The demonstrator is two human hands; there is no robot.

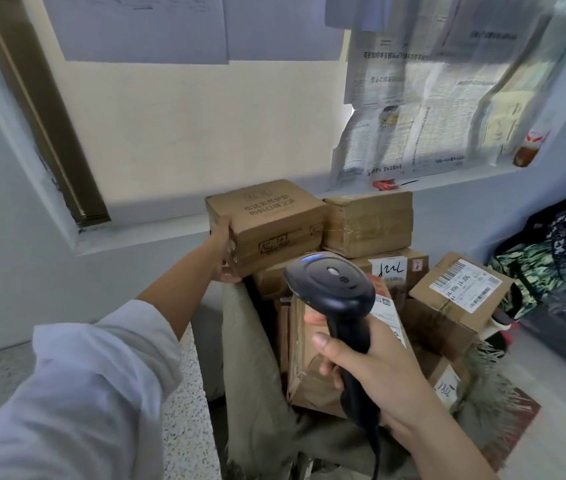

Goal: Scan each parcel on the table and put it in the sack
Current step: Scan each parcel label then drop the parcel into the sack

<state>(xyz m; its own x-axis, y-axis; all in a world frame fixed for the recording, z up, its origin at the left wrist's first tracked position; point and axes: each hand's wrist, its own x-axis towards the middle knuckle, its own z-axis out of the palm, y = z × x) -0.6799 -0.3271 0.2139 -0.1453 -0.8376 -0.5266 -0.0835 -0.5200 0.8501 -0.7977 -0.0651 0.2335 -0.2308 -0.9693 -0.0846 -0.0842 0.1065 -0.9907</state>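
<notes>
My left hand [223, 252] grips the left side of a brown cardboard parcel [267, 221] with printed characters on top, held at the top of a pile of parcels. The pile fills a grey-green woven sack [250, 344] that stands open on the floor. My right hand [368, 362] grips the handle of a black barcode scanner [331, 284], whose head points toward the pile. Beside the held parcel sits a taped brown box [369, 221]. A box with a white shipping label [461, 289] lies at the right of the pile.
A window ledge [156, 233] runs behind the pile, with newspapers [423, 98] taped over the window at the upper right. Patterned bags [558, 244] stand at the right. Speckled floor [184, 410] shows left of the sack.
</notes>
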